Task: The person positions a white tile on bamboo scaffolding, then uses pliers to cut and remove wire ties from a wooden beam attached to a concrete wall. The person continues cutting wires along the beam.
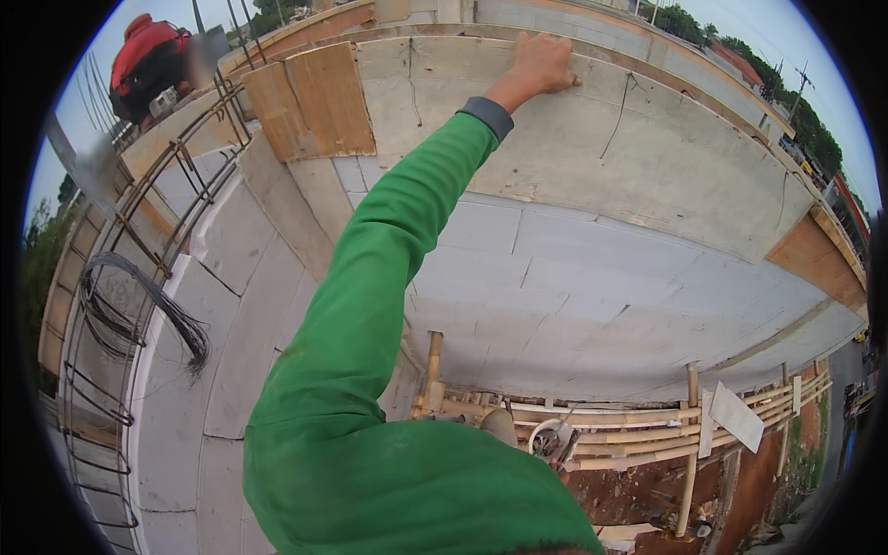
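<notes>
My left hand [541, 65] reaches up and forward in a green sleeve with a dark cuff. Its fingers curl over the top edge of a long, grey-stained formwork board [555, 129], with the thumb toward the right. The board stands on edge against a wall of pale blocks [555, 268]. Thin wires [618, 116] hang down its face. A browner plywood piece [314, 102] overlaps its left end. I cannot make out my right hand; below the green upper arm, a white ring-shaped thing [548, 433] and some small dark items are partly hidden.
At left, a rebar cage [102, 388] runs along a block wall, with a bundle of tie wire [153, 296] draped over it. Someone in red [148, 51] crouches on the far-left wall. Bamboo scaffolding poles [638, 435] lie below, above reddish ground; a loose pale panel [737, 416] leans there.
</notes>
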The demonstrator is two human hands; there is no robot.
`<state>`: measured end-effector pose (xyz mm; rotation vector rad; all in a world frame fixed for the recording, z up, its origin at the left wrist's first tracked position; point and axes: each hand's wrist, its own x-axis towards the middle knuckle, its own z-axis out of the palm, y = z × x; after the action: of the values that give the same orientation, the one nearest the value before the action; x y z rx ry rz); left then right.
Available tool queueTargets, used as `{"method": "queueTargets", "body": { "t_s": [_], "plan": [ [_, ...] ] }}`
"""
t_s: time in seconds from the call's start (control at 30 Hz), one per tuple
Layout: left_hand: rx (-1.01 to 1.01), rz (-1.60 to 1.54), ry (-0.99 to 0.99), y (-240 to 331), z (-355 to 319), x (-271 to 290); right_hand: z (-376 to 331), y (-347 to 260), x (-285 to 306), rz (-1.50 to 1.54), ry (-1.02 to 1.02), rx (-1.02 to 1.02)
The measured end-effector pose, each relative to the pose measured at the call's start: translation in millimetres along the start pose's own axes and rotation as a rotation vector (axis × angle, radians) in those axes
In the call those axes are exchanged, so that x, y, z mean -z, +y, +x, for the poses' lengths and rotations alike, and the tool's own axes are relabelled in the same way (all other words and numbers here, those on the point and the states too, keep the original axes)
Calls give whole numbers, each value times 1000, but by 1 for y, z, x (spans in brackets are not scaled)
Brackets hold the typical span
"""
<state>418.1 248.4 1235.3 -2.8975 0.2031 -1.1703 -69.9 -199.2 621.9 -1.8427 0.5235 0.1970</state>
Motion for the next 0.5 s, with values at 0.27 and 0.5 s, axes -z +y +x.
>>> {"method": "queueTargets", "body": {
  "t_s": [0.27,0.5],
  "plan": [
    [45,-31,-19,7,-5,6,83,-113,31,346,99,-85],
    [23,-62,102,7,-13,0,143,-359,60,157,-73,314]
  ]
}}
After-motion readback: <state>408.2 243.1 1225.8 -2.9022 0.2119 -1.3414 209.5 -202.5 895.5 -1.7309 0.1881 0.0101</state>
